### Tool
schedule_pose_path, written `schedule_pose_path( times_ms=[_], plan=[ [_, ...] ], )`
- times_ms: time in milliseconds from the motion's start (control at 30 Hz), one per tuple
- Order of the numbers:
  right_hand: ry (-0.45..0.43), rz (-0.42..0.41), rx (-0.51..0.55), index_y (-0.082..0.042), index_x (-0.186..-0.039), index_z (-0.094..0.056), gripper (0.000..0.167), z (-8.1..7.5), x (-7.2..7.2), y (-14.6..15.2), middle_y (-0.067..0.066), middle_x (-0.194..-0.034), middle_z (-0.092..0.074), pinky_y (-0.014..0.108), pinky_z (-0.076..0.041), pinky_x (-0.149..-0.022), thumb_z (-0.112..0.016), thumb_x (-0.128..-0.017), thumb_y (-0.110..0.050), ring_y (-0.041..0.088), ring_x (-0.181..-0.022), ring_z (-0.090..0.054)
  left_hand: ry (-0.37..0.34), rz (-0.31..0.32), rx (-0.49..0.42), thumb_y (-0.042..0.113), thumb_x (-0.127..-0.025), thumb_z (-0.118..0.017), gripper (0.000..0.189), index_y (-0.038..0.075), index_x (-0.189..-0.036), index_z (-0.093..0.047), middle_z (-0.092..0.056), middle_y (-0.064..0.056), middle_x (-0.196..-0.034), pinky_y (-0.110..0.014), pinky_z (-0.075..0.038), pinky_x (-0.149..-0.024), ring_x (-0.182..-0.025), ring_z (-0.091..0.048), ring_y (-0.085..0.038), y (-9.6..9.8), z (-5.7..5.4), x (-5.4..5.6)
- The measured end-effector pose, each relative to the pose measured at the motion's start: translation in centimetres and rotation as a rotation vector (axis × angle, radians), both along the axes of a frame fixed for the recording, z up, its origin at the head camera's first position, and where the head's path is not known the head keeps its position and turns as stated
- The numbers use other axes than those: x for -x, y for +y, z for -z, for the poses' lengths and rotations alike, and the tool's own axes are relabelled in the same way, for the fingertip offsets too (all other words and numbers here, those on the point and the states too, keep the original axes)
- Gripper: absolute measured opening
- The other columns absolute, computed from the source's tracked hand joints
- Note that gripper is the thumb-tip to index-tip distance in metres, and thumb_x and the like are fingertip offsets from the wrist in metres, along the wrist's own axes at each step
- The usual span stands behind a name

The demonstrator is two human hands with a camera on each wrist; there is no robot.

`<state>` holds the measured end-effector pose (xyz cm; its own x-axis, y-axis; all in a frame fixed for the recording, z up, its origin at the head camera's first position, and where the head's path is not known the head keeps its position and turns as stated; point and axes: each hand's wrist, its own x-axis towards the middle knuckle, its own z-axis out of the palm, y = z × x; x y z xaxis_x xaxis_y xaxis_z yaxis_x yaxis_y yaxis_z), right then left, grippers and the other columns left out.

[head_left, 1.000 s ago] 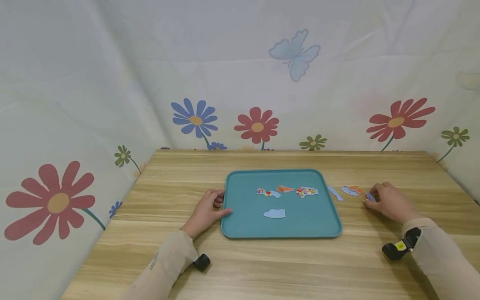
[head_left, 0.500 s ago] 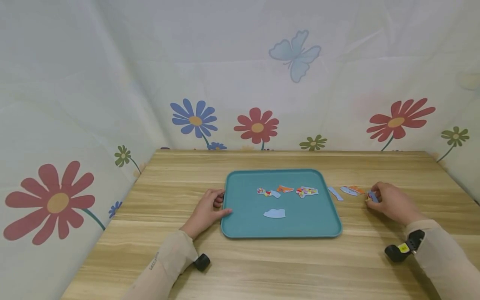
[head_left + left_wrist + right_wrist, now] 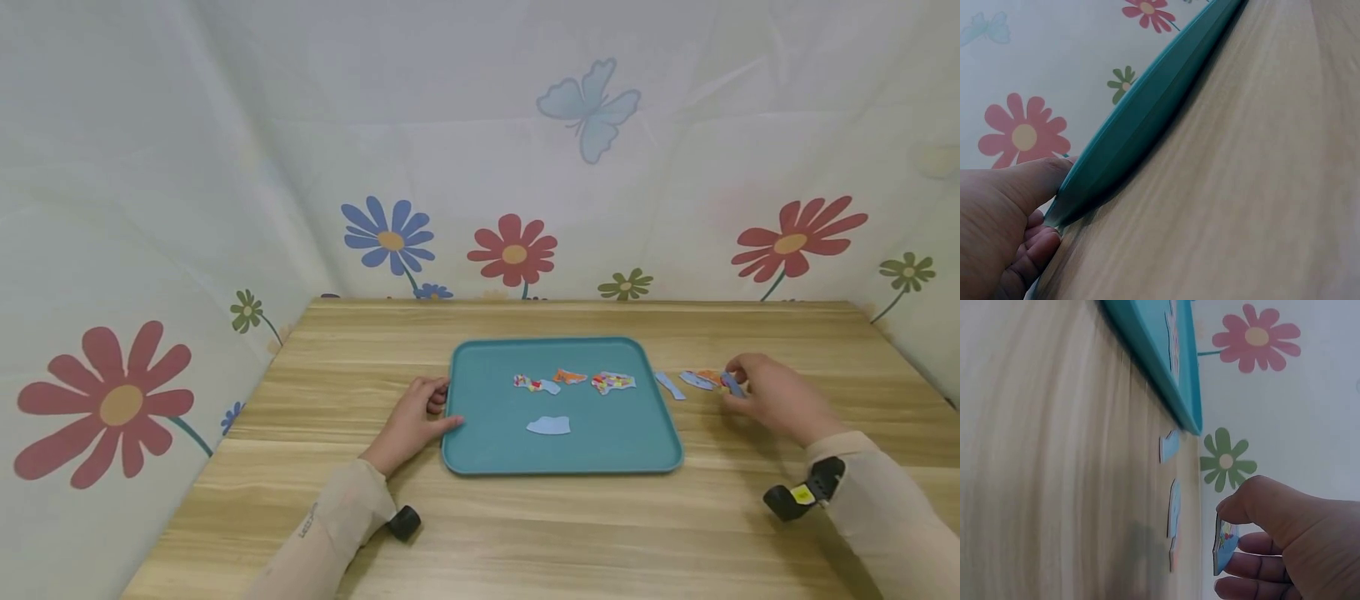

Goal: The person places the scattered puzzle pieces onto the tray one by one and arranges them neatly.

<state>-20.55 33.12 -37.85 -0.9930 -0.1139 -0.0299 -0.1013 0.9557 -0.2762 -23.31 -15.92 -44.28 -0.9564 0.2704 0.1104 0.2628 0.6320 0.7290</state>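
Observation:
My right hand (image 3: 780, 402) pinches a puzzle piece (image 3: 1225, 545), light blue with a coloured print, between thumb and fingers. In the right wrist view it stands on edge, raised off the table. Just left of it on the wood lie a pale blue strip-shaped piece (image 3: 669, 385), a bluish piece (image 3: 696, 381) and an orange one. With its thumb over the left rim and fingers curled beside it, my left hand (image 3: 408, 425) grips the teal tray (image 3: 487, 454). Several pieces lie on the tray: a plain pale blue piece (image 3: 549, 426), an orange piece (image 3: 570, 377) and multicoloured ones (image 3: 613, 382).
The wooden table (image 3: 525, 533) runs back to a white curtain (image 3: 450, 125) printed with flowers and a butterfly. Black cameras are strapped at both wrists, over beige sleeves (image 3: 877, 500).
My right hand has picked its puzzle piece up off the table, tilted it upright and shifted slightly left toward the loose pieces. My left hand and the tray stay put.

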Motion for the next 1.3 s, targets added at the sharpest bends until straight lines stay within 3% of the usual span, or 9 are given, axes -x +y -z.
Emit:
schedule_pose_path(
  times_ms=[300,667,1300],
  plan=[
    [0.058,-0.077,-0.025,0.007,-0.113,-0.059,0.047,-1.0,0.0,-2.5,0.02,-0.1,-0.063,0.046,-0.054,-0.074,-0.074,-0.081,-0.025,0.024,-0.081,-0.058,0.002,0.003,0.001,0.021,-0.082,-0.078,0.067,0.0,-0.138,-0.048,-0.054,-0.011,-0.113,-0.036,-0.05,-0.088,-0.096,-0.055,-0.018,0.1,-0.1,0.1],
    [0.129,-0.175,-0.037,0.004,-0.111,-0.061,0.044,-1.6,-0.2,-5.7,0.013,-0.096,-0.064,0.044,-0.054,-0.075,-0.076,-0.08,-0.024,0.021,-0.081,-0.058,0.0,-0.003,0.005,0.022,-0.082,-0.077,0.067,0.001,-0.139,-0.048,-0.054,-0.01,-0.113,-0.036,-0.05,-0.089,-0.096,-0.056,-0.019,0.1,-0.2,-0.1],
    [0.155,-0.305,-0.023,-0.001,-0.108,-0.062,0.037,-0.1,0.1,-10.8,0.007,-0.093,-0.063,0.033,-0.052,-0.069,-0.075,-0.081,-0.022,0.014,-0.077,-0.056,-0.001,-0.001,0.004,0.022,-0.083,-0.077,0.067,0.002,-0.14,-0.047,-0.053,-0.009,-0.113,-0.034,-0.049,-0.088,-0.096,-0.054,-0.017,0.0,0.0,-0.4]
  ],
)
